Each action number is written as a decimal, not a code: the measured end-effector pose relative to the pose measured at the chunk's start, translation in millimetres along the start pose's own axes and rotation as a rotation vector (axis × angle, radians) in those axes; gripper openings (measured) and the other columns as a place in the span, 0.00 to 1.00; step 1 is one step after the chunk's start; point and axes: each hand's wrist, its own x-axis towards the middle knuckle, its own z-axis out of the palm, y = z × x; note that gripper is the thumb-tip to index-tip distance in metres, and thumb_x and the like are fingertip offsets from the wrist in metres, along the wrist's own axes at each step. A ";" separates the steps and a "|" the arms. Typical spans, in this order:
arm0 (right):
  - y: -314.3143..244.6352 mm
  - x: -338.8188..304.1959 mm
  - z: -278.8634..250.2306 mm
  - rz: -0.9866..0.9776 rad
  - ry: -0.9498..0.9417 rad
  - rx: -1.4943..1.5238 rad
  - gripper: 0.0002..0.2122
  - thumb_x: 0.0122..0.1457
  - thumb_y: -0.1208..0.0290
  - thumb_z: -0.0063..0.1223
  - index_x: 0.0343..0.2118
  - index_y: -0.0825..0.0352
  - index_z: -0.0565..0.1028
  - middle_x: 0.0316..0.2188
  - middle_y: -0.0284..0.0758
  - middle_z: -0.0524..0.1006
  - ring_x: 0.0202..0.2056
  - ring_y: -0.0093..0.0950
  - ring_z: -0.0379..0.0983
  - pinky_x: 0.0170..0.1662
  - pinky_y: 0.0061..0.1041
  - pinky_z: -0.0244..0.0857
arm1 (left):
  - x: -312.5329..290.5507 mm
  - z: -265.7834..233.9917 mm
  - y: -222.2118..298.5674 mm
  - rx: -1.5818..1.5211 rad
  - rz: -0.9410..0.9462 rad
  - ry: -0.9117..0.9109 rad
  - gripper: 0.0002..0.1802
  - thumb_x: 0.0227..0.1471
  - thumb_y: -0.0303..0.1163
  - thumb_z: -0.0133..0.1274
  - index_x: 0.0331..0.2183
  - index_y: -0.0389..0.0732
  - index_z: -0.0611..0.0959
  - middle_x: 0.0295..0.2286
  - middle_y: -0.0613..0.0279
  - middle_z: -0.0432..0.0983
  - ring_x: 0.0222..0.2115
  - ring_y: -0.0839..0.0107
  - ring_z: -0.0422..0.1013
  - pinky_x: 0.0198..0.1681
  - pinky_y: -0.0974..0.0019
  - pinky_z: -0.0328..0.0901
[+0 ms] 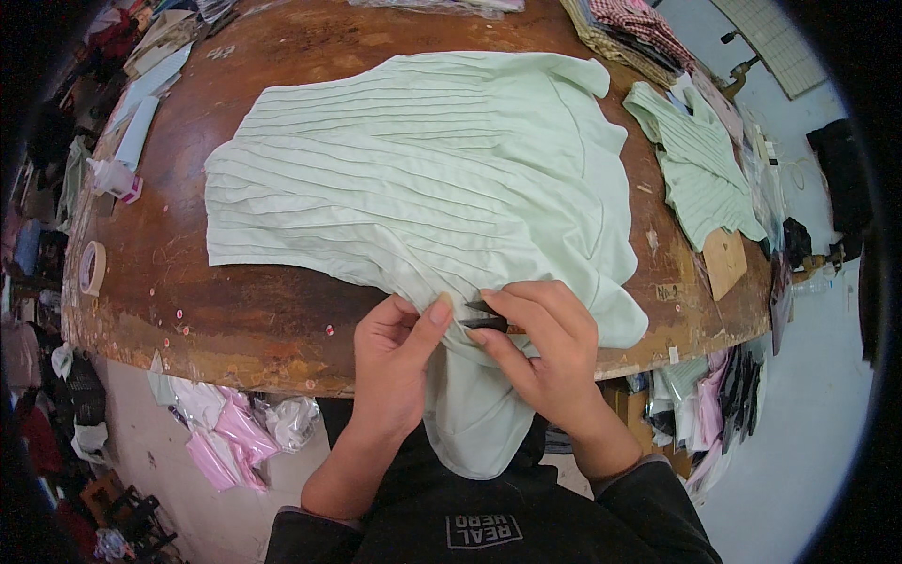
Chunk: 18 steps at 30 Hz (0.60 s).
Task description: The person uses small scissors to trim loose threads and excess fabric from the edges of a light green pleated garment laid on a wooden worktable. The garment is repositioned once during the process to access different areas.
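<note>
One tape roll (99,271): tan, on the counter near its left rim, at nine o'clock from the middle of the view.
Bottle (115,179): white plastic with a pinkish label, between nine and ten o'clock, near the tape roll.
Pale blue strip (138,132): lying at ten o'clock, just beyond the bottle.
Bagged pink items (230,432): in clear plastic, below the counter's near edge at eight o'clock.
Counter (272,324): worn brown top, with small pinkish round bits scattered on its left part.
Left hand (393,362): at seven o'clock, thumb and forefinger closed, pinching a fold of the pale green garment.
Pleated garment (376,179): pale green, spread on the counter from nine o'clock through twelve to four, with narrow pleats and a wavy right edge; part of it drops over the near edge at six o'clock, between the forearms.
Thread snips (487,323): black, points apart and aimed toward the left hand, just beside the pinched fold.
Right hand (550,348): at four o'clock, thumb and fingers gripping the thread snips.
Checked fabric (634,19): red and white, in a pile between one and two o'clock.
Smaller pleated piece (695,160): pale green, at two o'clock, apart from the large garment.
Brown card (724,265): at three o'clock, touching the smaller piece's lower end.
</note>
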 end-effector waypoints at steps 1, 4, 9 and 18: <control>0.0 0.3 0.5 -0.005 -0.001 0.010 0.17 0.42 0.78 0.67 0.37 0.71 0.77 0.32 0.40 0.76 0.30 0.33 0.72 0.31 0.26 0.66 | 0.0 -0.3 -0.1 0.007 -0.004 0.003 0.05 0.54 0.25 0.57 0.34 0.36 0.80 0.33 0.65 0.79 0.33 0.83 0.71 0.40 0.76 0.64; -0.7 0.9 0.7 -0.015 0.001 0.024 0.16 0.42 0.78 0.67 0.37 0.71 0.77 0.32 0.39 0.77 0.30 0.33 0.72 0.31 0.26 0.66 | -0.6 0.1 -0.1 0.018 -0.012 0.004 0.05 0.54 0.25 0.57 0.35 0.36 0.80 0.33 0.65 0.78 0.33 0.83 0.71 0.40 0.76 0.64; 0.9 0.9 2.8 -0.084 0.017 -0.033 0.15 0.40 0.77 0.67 0.35 0.70 0.78 0.30 0.37 0.77 0.28 0.32 0.71 0.30 0.27 0.64 | 0.1 0.2 0.1 0.009 -0.005 -0.014 0.05 0.54 0.25 0.57 0.35 0.36 0.80 0.33 0.65 0.78 0.33 0.83 0.71 0.40 0.76 0.64; 5.0 -0.8 9.0 -0.129 0.080 -0.078 0.13 0.40 0.74 0.67 0.32 0.66 0.79 0.30 0.32 0.77 0.25 0.30 0.69 0.26 0.27 0.61 | 1.3 0.2 -0.4 -0.014 -0.041 0.004 0.05 0.54 0.25 0.57 0.35 0.36 0.80 0.33 0.65 0.78 0.33 0.83 0.71 0.40 0.76 0.64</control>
